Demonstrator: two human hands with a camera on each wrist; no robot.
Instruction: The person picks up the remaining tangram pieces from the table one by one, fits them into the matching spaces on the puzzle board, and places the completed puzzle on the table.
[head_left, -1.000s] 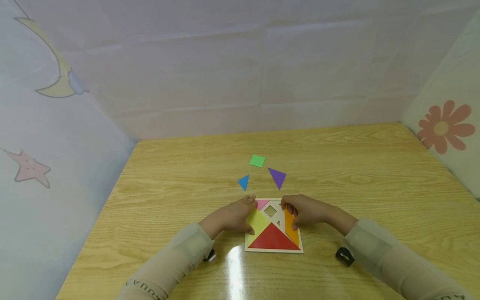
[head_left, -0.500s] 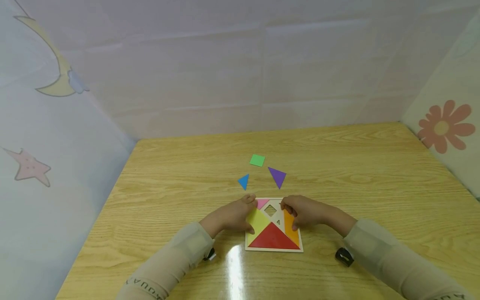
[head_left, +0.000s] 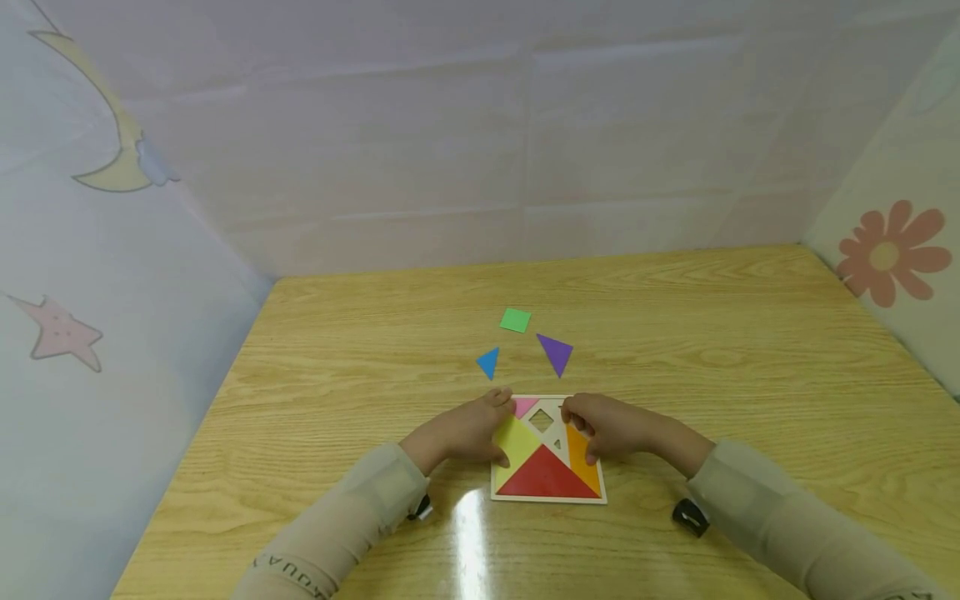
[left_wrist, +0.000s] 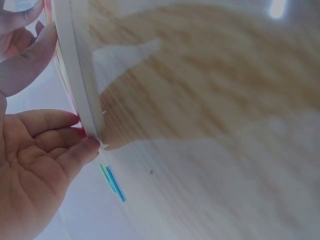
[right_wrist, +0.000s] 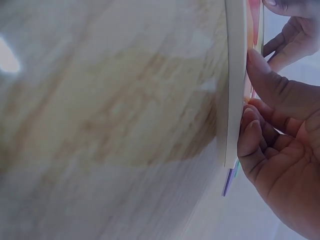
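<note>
A square wooden tangram board (head_left: 547, 500) lies on the table with a red triangle (head_left: 547, 475), a yellow triangle (head_left: 514, 437) and a pink piece (head_left: 525, 407) in it. My left hand (head_left: 468, 429) holds the board's left side, thumb over the yellow triangle and fingers at the far corner. On the right side, my right hand (head_left: 611, 425) has its thumb and curled fingers on an orange parallelogram (head_left: 580, 454), partly hiding it. In the right wrist view, the right thumb (right_wrist: 262, 70) presses close over the board's edge. A diamond-shaped opening shows near the board's far side.
Beyond the board lie a blue triangle (head_left: 488, 363), a purple triangle (head_left: 556, 353) and a green parallelogram-shaped piece (head_left: 515, 320). Small black objects (head_left: 690, 517) sit by each wrist. Fabric walls (head_left: 480, 167) border the wooden table.
The orange parallelogram has shifted slightly left and lies flatter along the board's right side, with my right hand still on it. My left hand and the loose pieces stay in place.
</note>
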